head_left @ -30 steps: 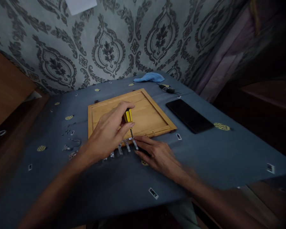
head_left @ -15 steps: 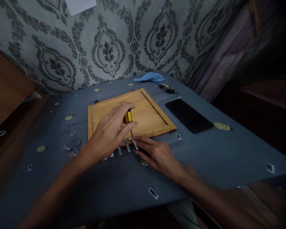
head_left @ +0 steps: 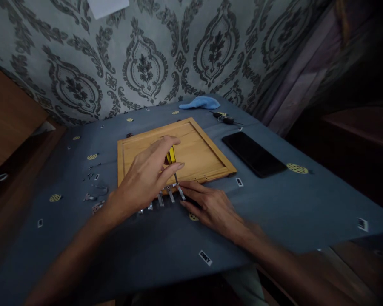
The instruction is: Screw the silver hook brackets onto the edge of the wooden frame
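A yellow-handled screwdriver (head_left: 171, 156) is held in my left hand (head_left: 143, 172), its thin shaft pointing down at the near edge of a framed wooden board (head_left: 198, 146). The tip meets a metal hook (head_left: 181, 193) on that edge. Fingertips of my right hand (head_left: 212, 208) are at the same hook, thumb and fingers on either side of its right end. More metal hooks (head_left: 171, 195) line the edge to the left, partly hidden behind my left hand.
A black phone (head_left: 253, 154) lies right of the board, with a dark cord-like item (head_left: 225, 119) and blue cloth (head_left: 200, 103) behind. Small screws (head_left: 90, 175) and a loose hook (head_left: 98, 190) lie left on the blue tablecloth (head_left: 166, 255).
The screwdriver handle has tilted slightly to the left in my left hand. My right hand has stayed at the hook.
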The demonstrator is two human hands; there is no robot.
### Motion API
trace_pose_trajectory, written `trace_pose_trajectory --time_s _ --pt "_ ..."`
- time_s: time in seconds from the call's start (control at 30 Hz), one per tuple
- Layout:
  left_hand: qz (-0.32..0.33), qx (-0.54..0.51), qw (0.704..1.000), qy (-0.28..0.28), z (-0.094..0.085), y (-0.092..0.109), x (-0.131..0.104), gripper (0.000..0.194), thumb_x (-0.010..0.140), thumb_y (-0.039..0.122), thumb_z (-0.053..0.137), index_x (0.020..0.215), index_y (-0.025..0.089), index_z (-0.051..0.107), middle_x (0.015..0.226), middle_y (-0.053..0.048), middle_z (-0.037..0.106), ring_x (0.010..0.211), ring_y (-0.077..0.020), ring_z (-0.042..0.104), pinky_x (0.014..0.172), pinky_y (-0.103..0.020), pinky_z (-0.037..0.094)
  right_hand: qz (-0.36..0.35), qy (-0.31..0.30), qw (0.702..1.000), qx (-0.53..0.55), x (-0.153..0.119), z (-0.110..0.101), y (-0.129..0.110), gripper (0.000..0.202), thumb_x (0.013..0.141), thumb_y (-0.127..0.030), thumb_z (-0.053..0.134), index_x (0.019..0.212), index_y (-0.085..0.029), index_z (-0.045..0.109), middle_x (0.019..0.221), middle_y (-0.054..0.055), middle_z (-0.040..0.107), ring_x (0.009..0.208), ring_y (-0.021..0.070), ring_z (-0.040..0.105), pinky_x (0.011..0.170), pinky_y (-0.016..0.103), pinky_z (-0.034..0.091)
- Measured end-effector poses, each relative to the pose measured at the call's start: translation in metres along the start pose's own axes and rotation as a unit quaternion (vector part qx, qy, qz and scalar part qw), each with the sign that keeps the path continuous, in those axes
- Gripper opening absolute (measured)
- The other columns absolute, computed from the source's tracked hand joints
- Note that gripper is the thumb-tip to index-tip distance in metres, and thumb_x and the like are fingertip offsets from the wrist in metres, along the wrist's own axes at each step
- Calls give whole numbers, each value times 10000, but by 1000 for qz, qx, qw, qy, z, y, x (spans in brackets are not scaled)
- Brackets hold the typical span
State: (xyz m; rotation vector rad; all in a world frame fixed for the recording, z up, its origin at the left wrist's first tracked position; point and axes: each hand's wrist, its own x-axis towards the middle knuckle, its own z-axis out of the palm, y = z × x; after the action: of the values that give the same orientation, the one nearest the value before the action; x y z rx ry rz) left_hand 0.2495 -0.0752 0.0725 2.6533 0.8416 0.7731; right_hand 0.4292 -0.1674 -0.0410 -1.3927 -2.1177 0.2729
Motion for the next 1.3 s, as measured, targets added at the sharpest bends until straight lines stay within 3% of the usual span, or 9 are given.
trace_pose_trajectory --time_s 0.13,0.3,0.4,0.53,0.73,0.87,0.97,1.1,1.3 --pt "36 -12 999 13 0 -1 0 332 929 73 621 1241 179 582 1204 -60 716 996 -182 700 921 -303 558 -1 4 1000 1 0 0 0 340 997 -225 567 1302 -190 712 1341 111 714 1101 271 745 869 396 655" --pt "20 -4 1000 -22 -5 -1 0 324 953 141 586 1274 189 574 1024 -38 728 803 -179 689 694 -281 547 -3 -1 1000 -1 0 1 0 334 997 -219 578 1300 -176 710 1344 115 712 1102 277 746 882 408 655" --pt "10 10 1000 -25 -4 0 0 304 976 195 591 1277 173 562 1140 -64 719 872 -186 701 796 -304 568 -6 1 1000 -4 0 1 0 321 993 -216 598 1286 -151 712 1334 127 715 1088 289 752 868 422 663" --pt "14 25 1000 -5 -1 1 -1 308 961 129 604 1260 186 562 1254 -62 705 1108 -210 689 943 -315 558 -12 13 1000 -11 0 0 0 304 988 -202 614 1269 -145 714 1327 130 719 1082 287 756 862 413 664" --pt "51 -3 998 -23 -4 3 0 340 945 49 581 1261 172 557 1219 -61 723 1116 -199 699 928 -293 565 -18 17 1000 -4 0 1 1 286 995 -211 598 1244 -146 722 1317 125 725 1077 269 757 854 382 661" --pt "20 3 999 -46 -6 3 1 359 975 112 585 1324 159 512 1245 -79 710 1100 -216 709 910 -314 571 -7 9 1000 -4 0 1 1 318 994 -216 595 1286 -177 715 1329 114 720 1084 268 754 870 396 661" --pt "8 17 999 -28 -3 3 0 350 963 118 618 1298 157 525 1245 -80 713 1113 -227 707 927 -328 572 -3 3 1000 -2 0 0 0 340 987 -204 607 1311 -196 707 1339 112 715 1077 270 755 872 411 664" --pt "53 6 999 -11 -2 3 -1 352 943 49 602 1274 152 543 1286 -81 702 1183 -219 681 986 -316 559 -8 9 1000 3 0 0 0 328 985 -209 610 1295 -179 715 1327 123 719 1099 281 747 877 421 663" --pt "35 -1 998 -57 -8 3 0 419 973 107 583 1377 154 483 1261 -82 706 971 -202 732 864 -310 588 -8 11 1000 1 0 -1 0 329 981 -196 614 1293 -176 713 1326 124 720 1105 275 746 892 414 660"
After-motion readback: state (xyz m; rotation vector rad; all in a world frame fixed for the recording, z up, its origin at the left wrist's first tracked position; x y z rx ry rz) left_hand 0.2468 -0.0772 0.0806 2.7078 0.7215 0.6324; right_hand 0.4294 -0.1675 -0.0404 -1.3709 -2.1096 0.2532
